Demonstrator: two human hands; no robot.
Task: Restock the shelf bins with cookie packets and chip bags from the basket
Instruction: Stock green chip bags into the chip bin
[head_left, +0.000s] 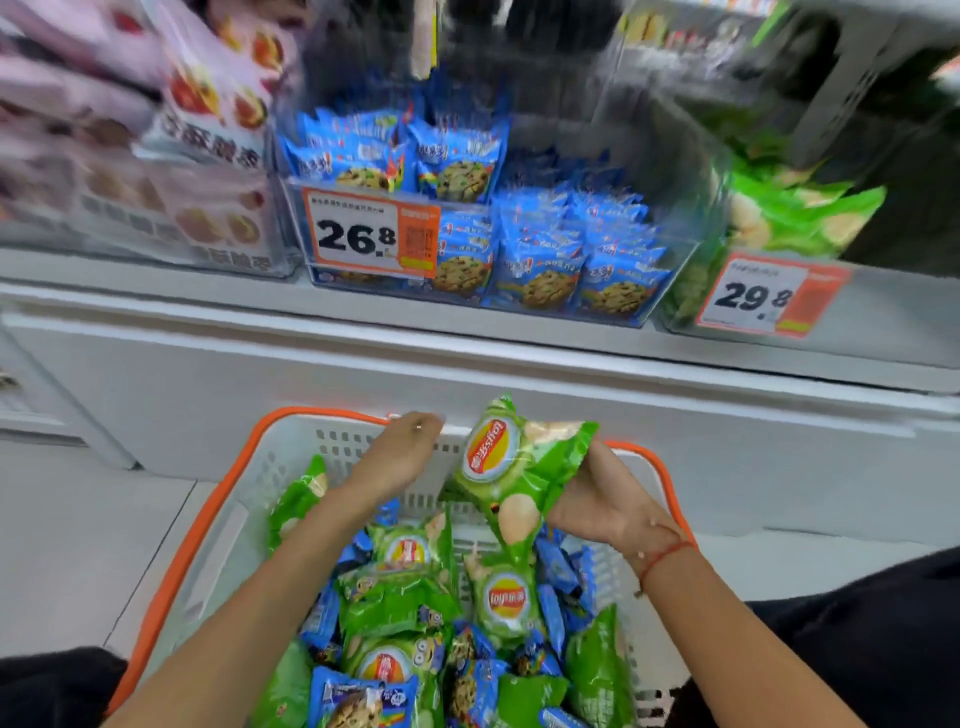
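Observation:
My right hand (602, 499) grips a green chip bag (514, 467) by its right edge and holds it tilted above the far end of the white basket with orange rim (208, 514). My left hand (400, 457) hovers over the basket's far wall with relaxed fingers, holding nothing. Inside the basket lie several green chip bags (506, 597) mixed with blue cookie packets (553, 569). On the shelf above stand a clear bin of blue cookie packets (545, 260) and, to its right, a clear bin of green chip bags (789, 218).
A bin of pink snack packs (156, 171) fills the shelf's left side. Price tags reading 26.8 (363, 234) and 29.8 (763, 296) hang on the bin fronts. A white cabinet front (363, 374) rises between basket and shelf. Grey floor (78, 545) lies left.

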